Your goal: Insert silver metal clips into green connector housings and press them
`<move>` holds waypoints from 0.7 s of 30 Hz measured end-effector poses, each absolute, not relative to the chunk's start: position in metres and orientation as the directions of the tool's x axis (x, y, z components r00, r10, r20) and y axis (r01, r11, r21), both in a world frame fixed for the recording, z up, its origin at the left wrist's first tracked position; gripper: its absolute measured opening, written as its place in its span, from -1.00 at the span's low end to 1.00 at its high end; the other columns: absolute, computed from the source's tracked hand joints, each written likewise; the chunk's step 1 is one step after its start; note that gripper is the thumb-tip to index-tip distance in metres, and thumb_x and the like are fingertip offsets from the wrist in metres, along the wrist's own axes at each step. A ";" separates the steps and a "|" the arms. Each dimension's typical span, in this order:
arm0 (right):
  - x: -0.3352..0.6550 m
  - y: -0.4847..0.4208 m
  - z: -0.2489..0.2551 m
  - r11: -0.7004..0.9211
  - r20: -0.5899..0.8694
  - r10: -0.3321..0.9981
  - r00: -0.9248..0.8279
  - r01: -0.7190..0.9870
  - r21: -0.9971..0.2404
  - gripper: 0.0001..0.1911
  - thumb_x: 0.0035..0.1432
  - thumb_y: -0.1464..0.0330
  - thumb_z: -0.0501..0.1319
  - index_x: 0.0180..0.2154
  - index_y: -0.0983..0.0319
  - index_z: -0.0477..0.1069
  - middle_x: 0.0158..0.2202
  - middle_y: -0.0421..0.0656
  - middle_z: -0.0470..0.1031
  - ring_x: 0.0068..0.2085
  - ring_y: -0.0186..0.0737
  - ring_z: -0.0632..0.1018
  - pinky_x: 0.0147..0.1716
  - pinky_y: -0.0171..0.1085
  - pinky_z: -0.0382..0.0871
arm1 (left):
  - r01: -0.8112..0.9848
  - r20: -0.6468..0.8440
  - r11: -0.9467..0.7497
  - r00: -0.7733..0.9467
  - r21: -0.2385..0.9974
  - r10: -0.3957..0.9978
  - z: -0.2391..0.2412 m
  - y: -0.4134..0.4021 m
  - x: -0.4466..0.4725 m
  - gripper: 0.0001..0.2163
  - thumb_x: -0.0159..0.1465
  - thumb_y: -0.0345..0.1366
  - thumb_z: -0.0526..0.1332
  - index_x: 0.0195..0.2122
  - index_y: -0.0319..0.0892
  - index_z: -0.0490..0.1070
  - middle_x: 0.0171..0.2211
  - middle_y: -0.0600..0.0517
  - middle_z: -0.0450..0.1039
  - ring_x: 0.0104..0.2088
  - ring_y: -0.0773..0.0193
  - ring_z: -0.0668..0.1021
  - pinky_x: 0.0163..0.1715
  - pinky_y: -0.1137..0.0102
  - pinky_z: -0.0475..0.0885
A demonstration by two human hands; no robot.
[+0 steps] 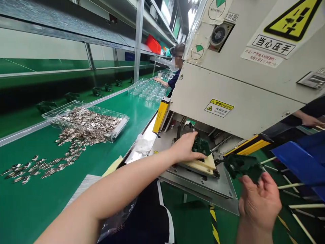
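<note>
Dark green, one part (242,165) is pinched in the fingers of the right hand (261,200) beside the press (193,88), while the left hand (186,148), grip unclear, spans a second part (202,146) on the yellow fixture (203,165), seemingly a part swap calling for careful clearance.

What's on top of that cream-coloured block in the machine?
A dark part sits on the cream-coloured block. The left hand covers some of that part; the block's surface beneath it can't be seen.

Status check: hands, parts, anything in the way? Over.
Right hand: holding dark green irregular plastic-looking part. Left hand: at second dark green part on cream-coloured flat fixture. Possible obstruction: pale grey boxy machine housing above and beyond fixture.
</note>
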State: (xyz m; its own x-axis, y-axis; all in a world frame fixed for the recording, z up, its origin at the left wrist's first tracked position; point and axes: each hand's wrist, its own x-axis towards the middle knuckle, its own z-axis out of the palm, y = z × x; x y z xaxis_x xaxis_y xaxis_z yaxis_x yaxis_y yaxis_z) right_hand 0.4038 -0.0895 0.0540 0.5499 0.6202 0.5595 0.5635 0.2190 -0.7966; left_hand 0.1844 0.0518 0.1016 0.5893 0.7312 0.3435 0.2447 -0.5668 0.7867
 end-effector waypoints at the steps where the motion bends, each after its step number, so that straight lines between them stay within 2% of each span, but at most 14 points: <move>1: 0.404 -0.085 0.056 0.210 0.535 0.591 0.604 0.525 -0.825 -0.25 0.09 0.10 0.30 0.25 0.09 0.11 0.29 0.10 0.10 0.31 0.27 0.10 0.23 0.26 0.03 | 0.242 0.309 -0.534 0.597 0.810 0.740 0.104 0.057 0.193 -0.20 -0.06 -0.12 0.46 0.17 -0.33 0.24 0.14 -0.34 0.34 0.16 -0.16 0.39 0.16 0.02 0.31; 3: 0.400 -0.072 0.063 0.222 0.481 0.586 0.652 0.442 -0.869 -0.30 -0.05 0.13 0.42 0.12 0.13 0.31 0.19 0.10 0.28 0.26 0.27 0.22 0.23 0.17 0.11 | 0.178 0.281 -0.458 0.583 0.871 0.762 0.108 0.058 0.194 -0.29 -0.07 -0.12 0.46 0.10 -0.27 0.33 0.00 -0.24 0.49 0.01 -0.07 0.53 0.06 0.08 0.42; 7: 0.388 -0.038 0.077 0.270 0.513 0.731 0.449 0.501 -0.822 -0.28 -0.13 0.10 0.45 0.05 0.20 0.36 0.03 0.07 0.44 0.09 0.18 0.44 0.07 0.11 0.33 | -0.051 0.332 -0.346 0.442 0.937 0.833 0.106 0.034 0.131 -0.43 -0.04 -0.26 0.45 0.02 -0.16 0.38 -0.14 -0.07 0.54 -0.13 0.16 0.59 -0.02 0.24 0.50; 10: 0.382 -0.015 0.085 0.225 0.436 0.872 0.222 0.610 -0.760 -0.33 -0.10 0.06 0.41 0.02 0.21 0.39 -0.03 0.03 0.49 0.01 0.09 0.50 0.00 0.04 0.40 | 0.073 0.240 -0.286 0.371 0.955 0.897 0.083 0.010 0.059 -0.46 -0.08 -0.29 0.46 -0.03 -0.14 0.42 -0.17 -0.06 0.52 -0.16 0.16 0.60 -0.03 0.20 0.51; 13: 0.377 -0.003 0.088 0.187 0.342 0.933 0.116 0.655 -0.733 -0.36 -0.08 0.02 0.38 -0.01 0.20 0.41 -0.04 0.00 0.51 0.02 0.07 0.50 -0.02 -0.02 0.41 | 0.195 0.081 -0.149 0.319 0.969 0.944 0.048 -0.009 0.006 -0.48 -0.07 -0.25 0.46 -0.04 -0.12 0.46 -0.17 -0.09 0.54 -0.08 0.08 0.59 -0.02 0.14 0.49; 16: 0.383 -0.011 0.084 0.140 0.338 0.931 0.140 0.717 -0.682 -0.33 -0.07 -0.03 0.34 0.03 0.16 0.40 0.02 0.00 0.49 0.06 0.14 0.47 -0.03 0.02 0.40 | 0.182 0.010 -0.073 0.325 0.981 0.946 0.018 -0.017 -0.012 -0.46 -0.08 -0.24 0.47 -0.02 -0.08 0.47 0.03 -0.15 0.48 0.07 0.00 0.52 0.04 0.05 0.43; 19: 0.402 -0.045 0.074 -0.017 0.410 0.858 0.311 0.814 -0.581 -0.30 -0.03 -0.06 0.30 0.10 0.11 0.37 0.11 0.04 0.40 0.09 0.20 0.43 -0.04 0.06 0.36 | 0.182 0.028 -0.117 0.430 0.976 0.903 0.006 -0.014 -0.007 -0.46 -0.09 -0.26 0.48 -0.02 0.00 0.47 0.22 -0.14 0.30 0.16 -0.04 0.44 0.08 -0.01 0.37; 21: 0.409 -0.070 0.064 -0.168 0.468 0.740 0.483 0.806 -0.568 -0.51 0.14 -0.02 0.20 0.03 0.06 0.43 0.05 0.11 0.42 0.06 0.12 0.46 -0.11 -0.01 0.39 | 0.211 0.059 -0.181 0.480 0.961 0.875 0.008 -0.011 -0.001 -0.43 -0.11 -0.28 0.49 -0.01 0.04 0.46 0.23 -0.12 0.28 0.18 -0.03 0.42 0.08 -0.01 0.36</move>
State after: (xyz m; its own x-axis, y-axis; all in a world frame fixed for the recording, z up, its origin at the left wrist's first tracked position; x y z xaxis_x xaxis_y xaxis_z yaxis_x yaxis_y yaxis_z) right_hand 0.4094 -0.0704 0.0645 0.4833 0.7401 0.4676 0.8059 -0.1675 -0.5678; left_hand -0.0005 -0.0112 0.0082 0.4800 0.8753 0.0591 0.2112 -0.1807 0.9606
